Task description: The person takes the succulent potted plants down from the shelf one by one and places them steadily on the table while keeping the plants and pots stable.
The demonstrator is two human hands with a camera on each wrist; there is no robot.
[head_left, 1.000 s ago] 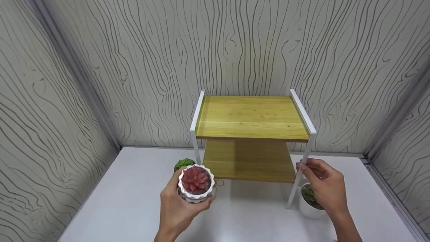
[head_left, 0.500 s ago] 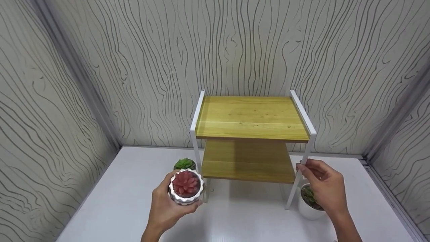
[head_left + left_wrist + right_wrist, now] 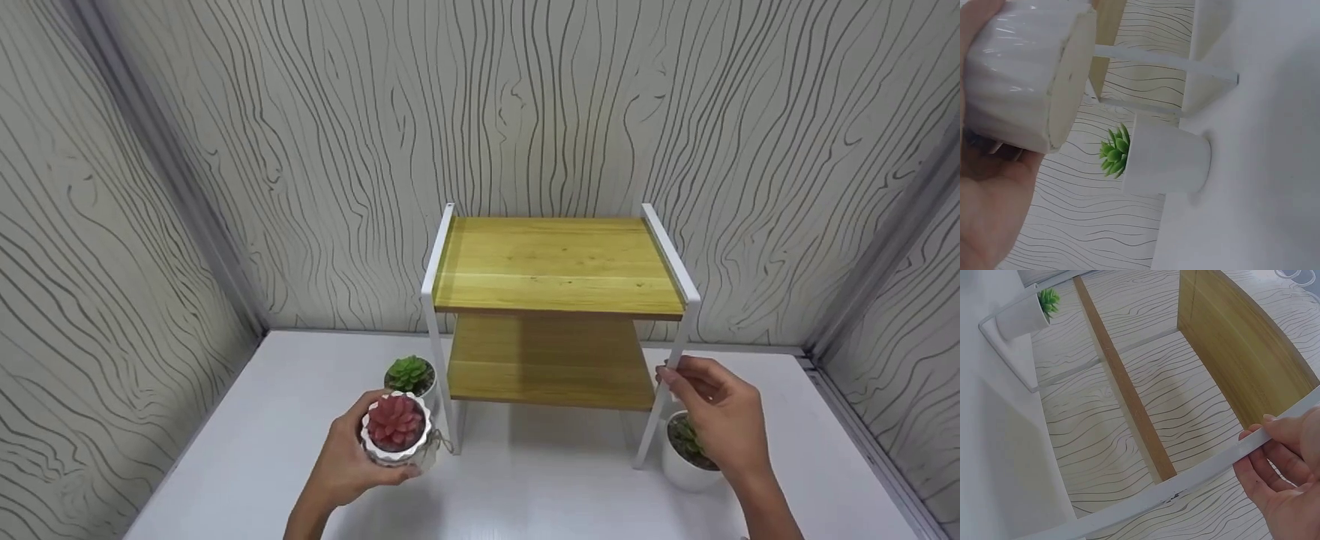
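Observation:
My left hand [image 3: 339, 461] grips a white scalloped pot with a red succulent [image 3: 395, 421] from its left side, with twine at the pot's right. In the left wrist view that ridged pot [image 3: 1022, 73] is held up, its flat underside showing. My right hand [image 3: 726, 420] pinches the front right white leg [image 3: 651, 429] of a two-tier wooden shelf [image 3: 559, 262]. In the right wrist view, thumb and fingers [image 3: 1280, 461] close round the white frame [image 3: 1207, 469]. Just behind the held pot, a green succulent in a white pot [image 3: 1168, 157] stands on the table.
Beside the shelf's right leg stands another white pot with a green plant [image 3: 688, 457], partly hidden by my right hand. The lower shelf board [image 3: 555, 360] sits under the top one. Patterned wall panels [image 3: 337, 150] close in the white table [image 3: 247, 450] behind and at both sides.
My left hand has moved left and toward me with the red succulent, uncovering more of the green succulent behind it. The right hand keeps its hold on the shelf leg.

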